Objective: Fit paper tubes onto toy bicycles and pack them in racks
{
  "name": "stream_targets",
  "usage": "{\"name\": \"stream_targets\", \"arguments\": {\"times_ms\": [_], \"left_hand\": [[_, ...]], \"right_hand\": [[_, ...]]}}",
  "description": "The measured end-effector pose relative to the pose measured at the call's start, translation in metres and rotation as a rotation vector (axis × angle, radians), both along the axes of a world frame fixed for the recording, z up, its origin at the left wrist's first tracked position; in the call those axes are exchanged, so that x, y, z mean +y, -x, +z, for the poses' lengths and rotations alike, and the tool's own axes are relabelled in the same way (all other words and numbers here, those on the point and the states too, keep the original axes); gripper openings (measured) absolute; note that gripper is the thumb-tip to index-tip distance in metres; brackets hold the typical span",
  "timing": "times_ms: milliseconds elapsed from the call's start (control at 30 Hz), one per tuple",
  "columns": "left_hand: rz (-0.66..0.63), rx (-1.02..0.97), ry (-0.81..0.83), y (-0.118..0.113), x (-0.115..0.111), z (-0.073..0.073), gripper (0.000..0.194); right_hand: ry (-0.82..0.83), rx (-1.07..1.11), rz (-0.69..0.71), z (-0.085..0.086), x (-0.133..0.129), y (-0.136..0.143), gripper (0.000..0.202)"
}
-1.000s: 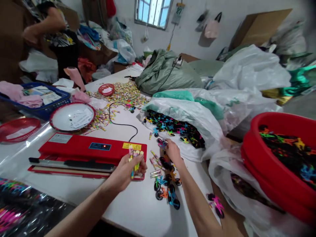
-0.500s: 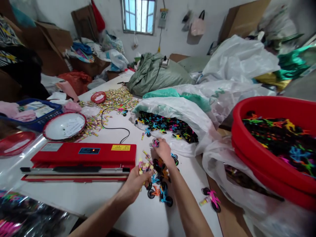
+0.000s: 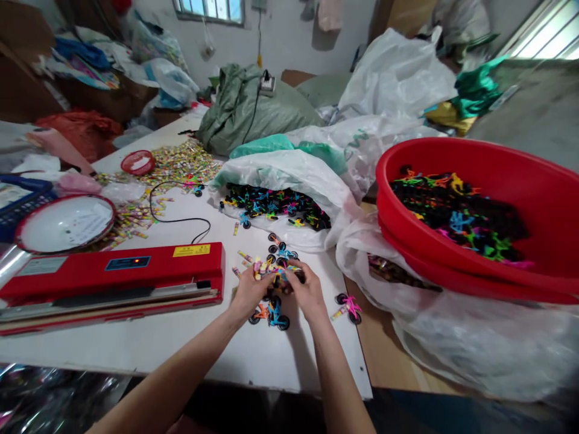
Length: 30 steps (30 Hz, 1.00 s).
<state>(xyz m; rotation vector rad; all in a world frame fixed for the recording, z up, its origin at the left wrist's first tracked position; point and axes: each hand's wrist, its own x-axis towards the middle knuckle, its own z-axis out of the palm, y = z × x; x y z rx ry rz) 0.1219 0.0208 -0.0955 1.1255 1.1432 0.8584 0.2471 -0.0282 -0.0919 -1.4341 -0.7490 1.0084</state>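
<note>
My left hand (image 3: 248,294) is closed around a bunch of small printed sticks (image 3: 260,268) with pale ends. Close beside it, my right hand (image 3: 310,292) has its fingers curled on a small toy bicycle (image 3: 296,274), partly hidden by the fingers. The hands nearly meet above the white table. Orange and blue toy bicycles (image 3: 272,314) lie just below them, and blue and orange ones (image 3: 284,252) lie just beyond. A few loose printed sticks (image 3: 244,256) rest left of the hands. Off to the right is a pink toy bicycle (image 3: 350,307) with a stick beside it.
A red sealing machine (image 3: 113,280) with a black cord stands at left. Behind it are a white enamel basin (image 3: 67,223) and a heap of printed sticks (image 3: 181,163). An open white sack (image 3: 289,166) spills toy bicycles. A red tub (image 3: 407,235) holds more at right.
My right hand has drawn back from near the sack toward my left hand, bringing a toy bicycle. The view has turned right and down, so the whole scene sits further left and higher.
</note>
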Motion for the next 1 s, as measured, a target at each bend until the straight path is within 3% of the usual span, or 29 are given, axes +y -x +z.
{"name": "stream_targets", "arguments": {"times_ms": [167, 300, 467, 567, 700, 1000], "left_hand": [[-0.156, -0.057, -0.007, 0.015, -0.015, 0.01, 0.025], [-0.28, -0.169, 0.055, 0.017, -0.023, 0.015, 0.031], [-0.238, -0.17, 0.143, 0.022, -0.023, 0.019, 0.035], [-0.299, -0.211, 0.187, 0.032, -0.024, 0.02, 0.034], [-0.377, -0.189, 0.151, 0.046, -0.025, 0.021, 0.032], [-0.483, -0.105, 0.147, 0.06, -0.03, 0.026, 0.028]], "right_hand": [[-0.105, -0.093, -0.188, 0.003, -0.017, 0.01, 0.029], [-0.104, -0.238, -0.116, -0.006, -0.032, 0.019, 0.021], [-0.031, -0.139, -0.203, 0.007, -0.042, 0.01, 0.026], [-0.047, -0.045, -0.116, 0.013, -0.043, 0.016, 0.025], [-0.031, 0.018, 0.069, 0.008, -0.046, 0.028, 0.024], [0.116, 0.187, 0.178, 0.011, -0.058, 0.032, 0.03]]}}
